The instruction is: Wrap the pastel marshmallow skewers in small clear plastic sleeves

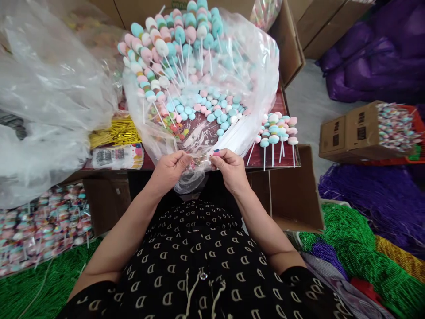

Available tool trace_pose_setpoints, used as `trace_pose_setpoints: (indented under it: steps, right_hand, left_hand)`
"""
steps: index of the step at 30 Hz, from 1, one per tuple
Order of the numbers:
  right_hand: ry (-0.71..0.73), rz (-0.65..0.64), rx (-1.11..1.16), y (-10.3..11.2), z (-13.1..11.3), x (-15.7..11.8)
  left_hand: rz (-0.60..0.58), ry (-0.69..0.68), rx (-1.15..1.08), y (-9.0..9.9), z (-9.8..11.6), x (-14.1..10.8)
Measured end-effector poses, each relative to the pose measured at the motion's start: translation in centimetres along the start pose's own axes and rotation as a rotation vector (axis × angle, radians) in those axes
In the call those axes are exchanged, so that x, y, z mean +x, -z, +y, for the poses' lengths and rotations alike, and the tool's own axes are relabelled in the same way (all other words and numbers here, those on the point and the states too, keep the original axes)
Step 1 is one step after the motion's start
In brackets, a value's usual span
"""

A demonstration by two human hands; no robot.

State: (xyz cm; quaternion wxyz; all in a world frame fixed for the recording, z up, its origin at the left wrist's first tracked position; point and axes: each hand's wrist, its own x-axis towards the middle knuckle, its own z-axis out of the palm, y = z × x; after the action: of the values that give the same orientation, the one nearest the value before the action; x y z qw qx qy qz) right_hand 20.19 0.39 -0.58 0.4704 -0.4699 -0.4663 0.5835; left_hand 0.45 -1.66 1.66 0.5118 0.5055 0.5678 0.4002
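Note:
In front of my body, my left hand (171,172) and my right hand (231,170) face each other at the table's front edge, thumbs and fingertips pinched. Between them stretches a small clear plastic bag (200,157); a pink and blue printed patch shows by my right fingertips. What is inside it is too small to make out. Just beyond lies a large clear plastic bag (267,57), opened out, with loose blue, pink and white candies (222,113) on it. White sticks (234,135) lie beside my right hand. Many candy skewers (179,35) are piled at the back.
Several finished-looking skewers (274,128) lie at the table's right corner. Gold twist ties (116,132) and printed bags (117,157) sit at left. Cardboard boxes (348,130) stand right, near green strands (361,248). Wrapped skewers (43,226) fill the lower left.

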Motion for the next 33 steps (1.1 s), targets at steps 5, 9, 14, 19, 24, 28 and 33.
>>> trace_pose_setpoints:
  steps: [5, 9, 14, 19, 24, 28, 33]
  right_hand:
    - [0.009, 0.093, -0.055, 0.4, 0.1, -0.2]
    - [-0.068, 0.02, 0.103, 0.6, -0.4, -0.1]
    - [-0.05, 0.032, 0.066, 1.2, -0.8, -0.2]
    - [0.107, 0.156, -0.149, 1.9, -1.4, -0.4]
    - [0.226, 0.161, -0.337, 2.4, -2.0, -0.5]
    - [0.282, 0.151, -0.428, 5.4, -2.7, -0.5]
    - [0.253, 0.648, -0.744, 14.3, -3.5, 0.5]
  left_hand:
    - [-0.097, 0.056, -0.032, -0.3, -0.2, 0.3]
    - [-0.209, 0.071, 0.045, -0.1, 0.4, 0.6]
    - [-0.175, -0.002, 0.177, -0.4, 0.7, 0.9]
    - [-0.164, -0.067, 0.217, -1.2, 0.4, 1.0]
    - [-0.129, -0.18, 0.277, -2.3, 0.7, 1.3]
    - [-0.061, -0.266, 0.289, -2.5, 1.2, 1.5]
    - [0.066, -0.151, 0.191, -1.7, 0.1, 1.5]
